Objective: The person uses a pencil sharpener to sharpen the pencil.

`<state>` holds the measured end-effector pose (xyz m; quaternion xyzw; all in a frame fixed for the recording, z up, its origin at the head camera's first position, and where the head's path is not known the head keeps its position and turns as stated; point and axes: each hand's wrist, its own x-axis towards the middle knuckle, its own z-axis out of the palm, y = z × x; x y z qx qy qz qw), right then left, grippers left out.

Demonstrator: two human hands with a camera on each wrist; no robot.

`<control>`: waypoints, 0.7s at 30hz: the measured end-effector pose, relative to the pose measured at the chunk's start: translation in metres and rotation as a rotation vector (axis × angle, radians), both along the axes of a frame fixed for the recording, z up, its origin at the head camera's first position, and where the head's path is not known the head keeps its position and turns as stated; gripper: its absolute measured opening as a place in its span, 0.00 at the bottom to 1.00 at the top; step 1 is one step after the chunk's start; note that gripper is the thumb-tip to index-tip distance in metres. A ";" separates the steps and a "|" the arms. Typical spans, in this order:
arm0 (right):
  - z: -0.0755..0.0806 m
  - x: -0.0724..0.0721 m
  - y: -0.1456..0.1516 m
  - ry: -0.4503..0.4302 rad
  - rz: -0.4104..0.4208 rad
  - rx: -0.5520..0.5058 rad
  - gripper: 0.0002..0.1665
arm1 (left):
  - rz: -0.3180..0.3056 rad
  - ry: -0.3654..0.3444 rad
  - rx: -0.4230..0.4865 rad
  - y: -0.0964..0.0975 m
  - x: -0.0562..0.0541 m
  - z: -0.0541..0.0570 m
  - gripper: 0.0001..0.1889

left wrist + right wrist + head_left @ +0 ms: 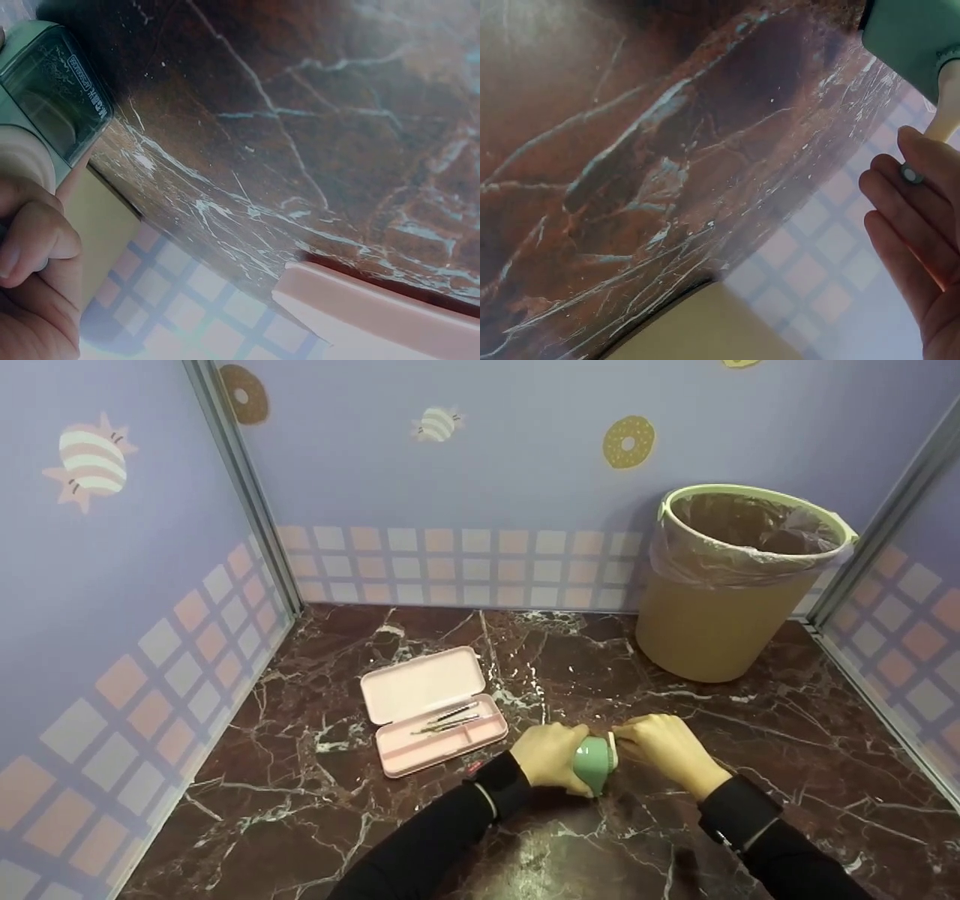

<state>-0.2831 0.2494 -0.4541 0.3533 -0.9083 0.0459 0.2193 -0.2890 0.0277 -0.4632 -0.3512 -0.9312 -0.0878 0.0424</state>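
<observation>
In the head view my left hand (551,756) grips a green pencil sharpener (592,765) on the marble tabletop. My right hand (667,746) is at the sharpener's right side, pinching its cream crank handle (946,105). A small grey-white tip shows between the right fingers in the right wrist view. Seen from the left wrist, the sharpener's dark see-through drawer (60,90) faces the camera. Left fingers (37,232) curl beside its cream round part, with a bit of something grey among them. Whether a pencil sits in the sharpener, I cannot tell.
An open pink pencil case (424,690) holding several pencils lies left of the hands. White crumbs (536,682) are scattered beyond the sharpener. A tan bin (705,622) with a plastic liner stands at the back right. Patterned walls (465,495) enclose the tabletop.
</observation>
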 end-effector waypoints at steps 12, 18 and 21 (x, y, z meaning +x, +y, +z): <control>-0.013 0.004 0.001 -0.111 -0.020 -0.046 0.03 | -0.002 0.041 0.008 -0.001 0.002 0.001 0.36; -0.020 0.007 0.001 -0.129 -0.003 -0.019 0.05 | -0.006 0.029 0.012 -0.001 0.002 0.000 0.37; -0.023 0.009 0.002 -0.130 0.014 -0.017 0.07 | -0.006 0.021 0.019 0.000 0.002 0.000 0.36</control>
